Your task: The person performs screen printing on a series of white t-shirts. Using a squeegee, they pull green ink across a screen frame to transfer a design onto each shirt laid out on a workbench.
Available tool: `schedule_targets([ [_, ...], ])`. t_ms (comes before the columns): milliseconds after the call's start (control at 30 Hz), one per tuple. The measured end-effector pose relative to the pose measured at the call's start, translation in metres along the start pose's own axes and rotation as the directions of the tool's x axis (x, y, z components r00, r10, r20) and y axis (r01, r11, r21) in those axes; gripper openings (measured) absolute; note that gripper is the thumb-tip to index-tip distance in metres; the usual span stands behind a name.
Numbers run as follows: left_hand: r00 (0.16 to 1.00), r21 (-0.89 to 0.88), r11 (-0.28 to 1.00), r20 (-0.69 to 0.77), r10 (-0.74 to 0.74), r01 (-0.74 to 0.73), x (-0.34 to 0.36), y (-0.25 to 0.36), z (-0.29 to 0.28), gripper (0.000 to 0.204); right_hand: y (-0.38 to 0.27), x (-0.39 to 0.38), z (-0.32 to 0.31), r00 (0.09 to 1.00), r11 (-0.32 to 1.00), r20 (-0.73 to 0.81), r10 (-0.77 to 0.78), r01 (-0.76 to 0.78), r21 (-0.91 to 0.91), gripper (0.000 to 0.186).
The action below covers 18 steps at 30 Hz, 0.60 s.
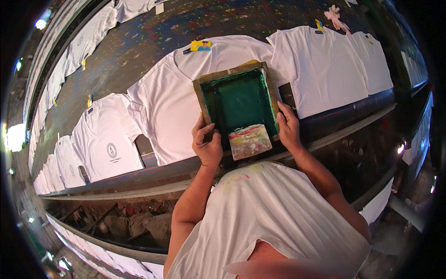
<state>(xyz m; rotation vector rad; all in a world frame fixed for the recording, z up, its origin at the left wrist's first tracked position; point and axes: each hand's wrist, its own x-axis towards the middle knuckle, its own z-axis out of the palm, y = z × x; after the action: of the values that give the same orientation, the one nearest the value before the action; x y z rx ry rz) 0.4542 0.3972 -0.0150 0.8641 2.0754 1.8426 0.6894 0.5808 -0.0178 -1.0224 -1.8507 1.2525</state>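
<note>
Between my hands is a screen-printing frame with wooden sides and a dark green mesh, positioned over a white V-neck T-shirt. My left hand has its fingers curled at the frame's near left side. On the opposite side, my right hand grips the frame's right edge. A paint-stained squeegee rests in the frame's near end, its handle leaning out toward me. The frame hides part of the shirt's front, and some of my fingertips are out of sight behind its sides.
Left along the long paint-spattered table lies a T-shirt with a round dark print, with several more beyond. Plain white T-shirts lie to the right. A pink cloth sits at the far right. A rail runs along the near edge.
</note>
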Motion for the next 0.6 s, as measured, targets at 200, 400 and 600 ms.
schedule_targets([
  [200,1.0,-0.019,1.0,-0.004,-0.02,0.02,0.004,-0.003,-0.002,0.025,-0.003,0.003,0.001,0.997,0.993,-0.021,-0.068,0.066,-0.095,0.038],
  [400,1.0,-0.079,0.997,0.028,-0.009,0.011,0.003,-0.009,-0.002,0.028,0.0,0.0,0.002,0.999,0.997,-0.03,-0.013,0.011,-0.08,0.04],
  [600,0.999,-0.115,0.993,0.036,-0.019,0.024,0.003,-0.012,-0.002,0.026,0.009,0.001,0.005,0.999,0.997,-0.047,-0.026,0.023,-0.075,0.041],
])
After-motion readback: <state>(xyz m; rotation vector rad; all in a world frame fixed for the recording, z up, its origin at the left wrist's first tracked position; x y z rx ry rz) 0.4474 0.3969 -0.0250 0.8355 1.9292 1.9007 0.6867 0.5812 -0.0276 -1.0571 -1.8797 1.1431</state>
